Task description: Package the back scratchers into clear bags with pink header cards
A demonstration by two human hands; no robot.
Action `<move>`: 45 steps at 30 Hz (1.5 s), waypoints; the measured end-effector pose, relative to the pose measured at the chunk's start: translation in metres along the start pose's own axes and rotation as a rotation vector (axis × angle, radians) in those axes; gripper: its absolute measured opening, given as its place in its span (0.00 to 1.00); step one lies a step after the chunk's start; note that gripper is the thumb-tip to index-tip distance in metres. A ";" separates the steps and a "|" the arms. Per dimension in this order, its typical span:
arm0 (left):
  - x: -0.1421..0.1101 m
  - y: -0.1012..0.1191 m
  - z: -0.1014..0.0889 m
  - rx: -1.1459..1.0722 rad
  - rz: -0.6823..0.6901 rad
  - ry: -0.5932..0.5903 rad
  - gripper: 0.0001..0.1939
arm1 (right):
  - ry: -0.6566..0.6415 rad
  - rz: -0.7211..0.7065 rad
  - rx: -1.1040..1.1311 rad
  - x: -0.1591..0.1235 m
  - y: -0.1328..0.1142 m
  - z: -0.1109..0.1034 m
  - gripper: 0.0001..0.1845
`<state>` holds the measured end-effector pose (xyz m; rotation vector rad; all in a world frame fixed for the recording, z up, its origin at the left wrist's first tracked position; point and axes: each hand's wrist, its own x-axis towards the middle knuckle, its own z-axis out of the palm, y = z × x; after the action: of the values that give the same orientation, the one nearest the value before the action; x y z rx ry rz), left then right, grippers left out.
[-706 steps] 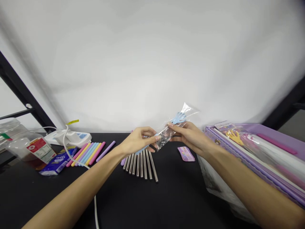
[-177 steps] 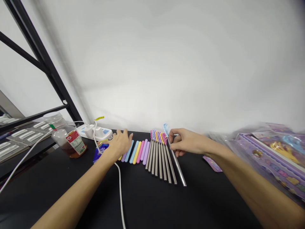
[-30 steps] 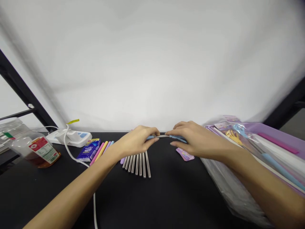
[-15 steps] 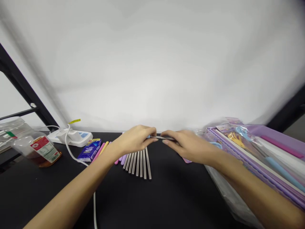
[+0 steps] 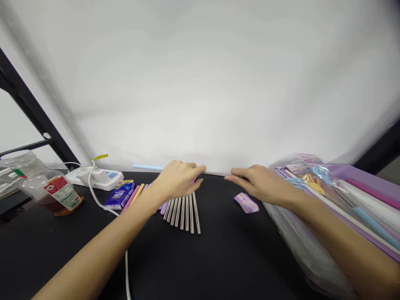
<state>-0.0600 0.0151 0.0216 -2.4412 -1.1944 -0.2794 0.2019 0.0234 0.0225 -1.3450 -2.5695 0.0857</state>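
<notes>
A metal rod with a light-blue handle lies along the back of the black table, against the wall. My left hand is over its middle, thumb and index finger apart; a bit of pink shows between them. At the rod's right end, the thumb and index finger of my right hand close on it. Below my left hand, several metal rods are fanned out side by side, their far ends hidden by the hand. Pink and yellow handles lie left of them, partly behind my wrist.
A purple box with packaged items and clear plastic stands at right. Small pink-purple cards lie beside it. To the left are a blue tissue pack, a white power strip with a cable, and a labelled bottle.
The blue-handled rod has gone from between my hands to the table's back edge. My right hand has moved right, uncovering the cards, and the hands are farther apart. My left fingers have parted.
</notes>
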 end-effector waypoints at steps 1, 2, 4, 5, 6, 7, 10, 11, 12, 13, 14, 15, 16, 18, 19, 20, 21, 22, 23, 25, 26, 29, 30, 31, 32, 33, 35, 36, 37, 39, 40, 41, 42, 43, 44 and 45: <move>-0.001 -0.006 -0.001 0.031 -0.045 -0.001 0.11 | -0.007 0.006 0.003 -0.001 0.005 -0.002 0.26; -0.002 -0.012 -0.001 0.056 -0.090 -0.003 0.12 | -0.007 0.015 -0.001 -0.003 0.009 -0.004 0.26; -0.003 -0.016 -0.003 0.099 -0.121 0.012 0.12 | 0.006 0.031 -0.016 -0.004 0.013 -0.005 0.27; -0.003 -0.012 -0.003 0.109 -0.098 0.028 0.12 | 0.015 0.035 -0.020 -0.004 0.013 -0.005 0.27; -0.002 -0.005 -0.003 0.111 -0.062 0.052 0.11 | 0.025 0.035 -0.021 -0.004 0.011 -0.004 0.27; 0.000 0.003 -0.002 0.103 -0.024 0.078 0.11 | 0.031 0.032 -0.018 -0.004 0.008 -0.003 0.28; 0.005 0.021 0.002 0.105 0.004 0.111 0.11 | 0.017 0.025 -0.001 -0.003 -0.001 -0.002 0.29; 0.006 0.021 0.003 0.124 -0.005 0.096 0.11 | 0.013 0.026 -0.002 -0.004 -0.002 -0.002 0.29; 0.007 0.017 0.003 0.145 -0.023 0.081 0.11 | 0.009 0.029 -0.007 -0.004 0.000 -0.004 0.29; 0.007 0.011 0.002 0.166 -0.042 0.069 0.12 | 0.007 0.032 -0.020 -0.005 0.003 -0.006 0.29; 0.007 0.004 0.001 0.187 -0.066 0.068 0.12 | 0.005 0.037 -0.042 -0.006 0.008 -0.008 0.29; 0.007 -0.003 -0.001 0.204 -0.093 0.079 0.13 | 0.000 0.044 -0.075 -0.007 0.013 -0.011 0.29; 0.007 -0.009 -0.004 0.220 -0.123 0.096 0.14 | -0.001 0.064 -0.118 -0.008 0.019 -0.014 0.28; 0.009 -0.013 -0.008 0.244 -0.171 0.128 0.16 | 0.005 0.140 -0.209 -0.010 0.026 -0.017 0.27; 0.010 -0.011 -0.010 0.252 -0.181 0.141 0.16 | 0.009 0.175 -0.234 -0.010 0.026 -0.016 0.26; 0.012 -0.005 -0.011 0.252 -0.175 0.152 0.16 | 0.013 0.199 -0.242 -0.010 0.024 -0.015 0.26; 0.015 0.003 -0.010 0.241 -0.150 0.164 0.14 | 0.014 0.209 -0.225 -0.008 0.019 -0.012 0.26; 0.018 0.012 -0.009 0.226 -0.112 0.176 0.13 | 0.005 0.170 -0.190 -0.007 0.013 -0.009 0.25; 0.020 0.020 -0.007 0.202 -0.063 0.188 0.11 | 0.019 0.143 -0.183 -0.005 0.008 -0.006 0.24; 0.023 0.029 -0.003 0.168 0.004 0.193 0.10 | 0.059 0.130 -0.203 -0.002 0.002 -0.003 0.24; 0.023 0.027 -0.001 0.165 -0.002 0.185 0.10 | 0.065 0.141 -0.211 -0.002 0.004 -0.002 0.25; 0.014 0.003 0.003 0.216 -0.146 0.144 0.11 | 0.033 0.208 -0.250 -0.008 0.023 -0.007 0.28; 0.010 -0.006 0.003 0.232 -0.169 0.131 0.11 | 0.021 0.201 -0.257 -0.010 0.030 -0.009 0.28; 0.007 -0.013 0.004 0.244 -0.192 0.126 0.12 | 0.012 0.199 -0.266 -0.012 0.035 -0.010 0.28; 0.005 -0.017 0.004 0.248 -0.204 0.128 0.13 | 0.007 0.191 -0.272 -0.013 0.038 -0.011 0.28; 0.005 -0.017 0.004 0.248 -0.216 0.138 0.13 | 0.011 0.184 -0.279 -0.012 0.037 -0.011 0.28; 0.008 -0.005 0.005 0.224 -0.224 0.162 0.13 | 0.027 0.183 -0.281 -0.009 0.026 -0.009 0.28; 0.011 0.005 0.005 0.205 -0.209 0.173 0.12 | 0.036 0.181 -0.273 -0.006 0.018 -0.007 0.28; 0.014 0.016 0.006 0.179 -0.183 0.181 0.12 | 0.044 0.174 -0.263 -0.004 0.009 -0.005 0.27; 0.018 0.033 0.006 0.123 -0.093 0.203 0.11 | 0.055 0.157 -0.238 -0.001 -0.002 -0.002 0.26; 0.018 0.037 0.005 0.104 -0.045 0.215 0.11 | 0.058 0.148 -0.227 -0.001 -0.004 -0.001 0.26; 0.017 0.037 0.004 0.100 -0.011 0.226 0.10 | 0.060 0.145 -0.223 -0.002 -0.002 -0.002 0.26; 0.014 0.033 0.002 0.115 -0.006 0.235 0.10 | 0.063 0.153 -0.226 -0.003 0.003 -0.003 0.26; 0.010 0.026 0.000 0.147 -0.031 0.240 0.10 | 0.063 0.169 -0.233 -0.005 0.009 -0.005 0.26; 0.006 0.017 -0.003 0.190 -0.077 0.240 0.09 | 0.063 0.193 -0.246 -0.007 0.015 -0.007 0.26; 0.003 0.010 -0.004 0.230 -0.160 0.234 0.09 | 0.065 0.219 -0.264 -0.008 0.020 -0.009 0.26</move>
<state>-0.0505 0.0100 0.0239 -2.0583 -1.2434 -0.4358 0.2246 0.0276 0.0264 -1.6897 -2.4355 -0.2638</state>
